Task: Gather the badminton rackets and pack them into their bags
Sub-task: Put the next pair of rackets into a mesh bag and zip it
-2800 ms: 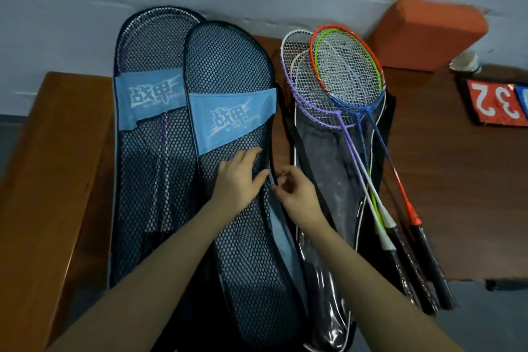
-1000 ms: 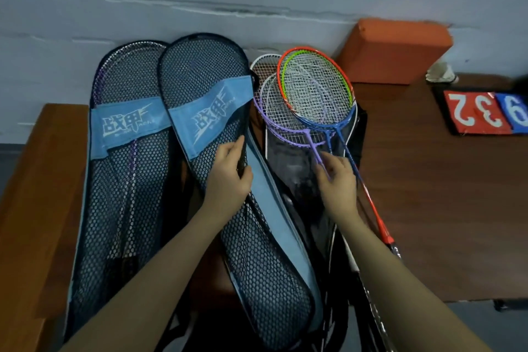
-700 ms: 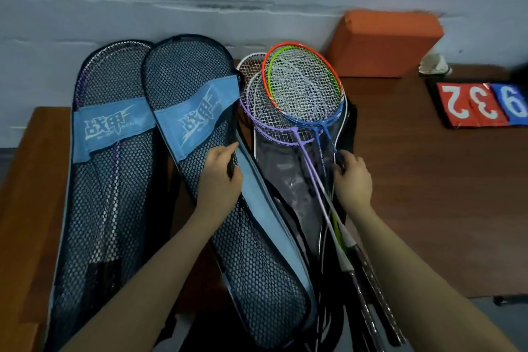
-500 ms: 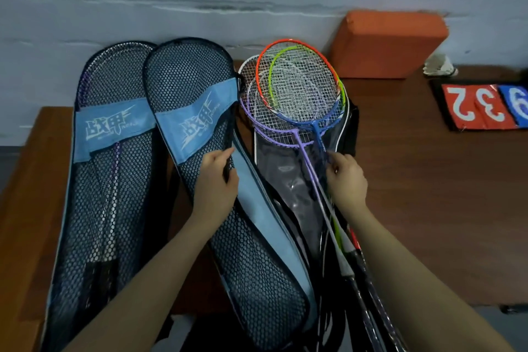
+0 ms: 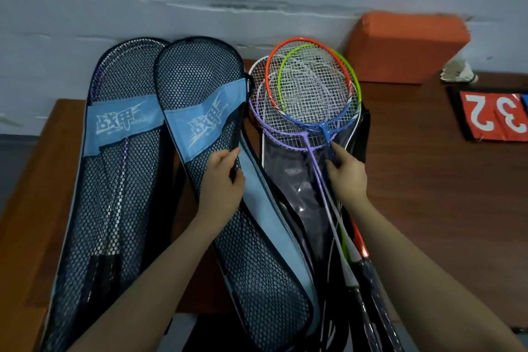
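Beside the rackets, an orange block; scoreboard near

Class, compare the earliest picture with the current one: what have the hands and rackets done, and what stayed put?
The left hand went from lying flat on the middle mesh bag to gripping its edge. The right hand moved to the racket shafts, and the orange-framed racket has slid across the others. The left-most bag stayed put.
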A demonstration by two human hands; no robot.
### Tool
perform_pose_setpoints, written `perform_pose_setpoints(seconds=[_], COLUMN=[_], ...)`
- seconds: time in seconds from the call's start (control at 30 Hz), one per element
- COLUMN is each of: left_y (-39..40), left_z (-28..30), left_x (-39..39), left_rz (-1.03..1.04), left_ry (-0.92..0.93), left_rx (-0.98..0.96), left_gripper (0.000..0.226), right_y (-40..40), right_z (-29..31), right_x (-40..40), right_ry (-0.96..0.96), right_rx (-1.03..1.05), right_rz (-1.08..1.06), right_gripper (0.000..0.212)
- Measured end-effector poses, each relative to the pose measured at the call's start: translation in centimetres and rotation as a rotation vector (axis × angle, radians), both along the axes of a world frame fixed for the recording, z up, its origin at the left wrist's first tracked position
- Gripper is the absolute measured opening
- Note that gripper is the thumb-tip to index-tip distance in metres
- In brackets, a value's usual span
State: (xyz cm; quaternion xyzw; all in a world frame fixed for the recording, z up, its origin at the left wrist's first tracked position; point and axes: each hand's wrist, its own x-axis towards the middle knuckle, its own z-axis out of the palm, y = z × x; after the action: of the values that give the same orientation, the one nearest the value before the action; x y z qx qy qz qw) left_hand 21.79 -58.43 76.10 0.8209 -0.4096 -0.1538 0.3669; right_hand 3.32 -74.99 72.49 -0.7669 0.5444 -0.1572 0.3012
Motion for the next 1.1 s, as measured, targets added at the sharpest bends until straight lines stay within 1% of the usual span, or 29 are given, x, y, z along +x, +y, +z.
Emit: perform_pose_setpoints(seconds=[0.1, 0.2, 0.37, 0.5, 0.57, 0.77, 0.9, 1.0, 1.1], left_y=[0.0, -0.1, 0.2, 0.3, -0.1, -1.7, -2.1, -1.9, -1.8], left_z=[0.1, 0.0, 0.1, 0.6, 1.2, 2.8, 2.2, 1.1, 0.3], left_x=[0.2, 0.2, 0.5, 0.8, 0.9, 0.7, 0.3, -0.3, -0.6], left_rz=[0.001, 0.014, 0.004, 0.000, -0.002, -0.009, 0.003, 0.017, 0.049], left_ry=[0.008, 0.020, 0.032, 0.083, 0.112, 0.113, 0.157, 0.185, 0.215], left_rx=[0.009, 0.011, -0.050, -0.081, -0.068, -0.052, -0.051, -0.048, -0.064], left_gripper=[0.044, 0.044, 0.043, 0.043, 0.044, 0.045, 0.046, 0.048, 0.050], right_y=[0.9, 1.3, 0.9, 0.2, 0.1, 1.8, 4.0, 5.6, 7.1], right_z=[0.7, 1.8, 3.9, 6.1, 7.1, 8.4, 7.8, 6.9, 5.5], right_x=[-0.4, -0.5, -0.6, -0.7, -0.8, -2.1, -4.2, -5.8, -7.2], right_ry=[-0.121, -0.179, -0.194, -0.201, -0.193, -0.125, -0.040, 0.010, -0.018], right_rx=[-0.093, -0.177, -0.293, -0.406, -0.430, -0.401, -0.393, -0.324, -0.232], right_rz=[0.087, 0.161, 0.178, 0.161, 0.159, 0.209, 0.188, 0.162, 0.185], right_gripper=[0.047, 0.051, 0.055, 0.055, 0.056, 0.056, 0.054, 0.051, 0.047])
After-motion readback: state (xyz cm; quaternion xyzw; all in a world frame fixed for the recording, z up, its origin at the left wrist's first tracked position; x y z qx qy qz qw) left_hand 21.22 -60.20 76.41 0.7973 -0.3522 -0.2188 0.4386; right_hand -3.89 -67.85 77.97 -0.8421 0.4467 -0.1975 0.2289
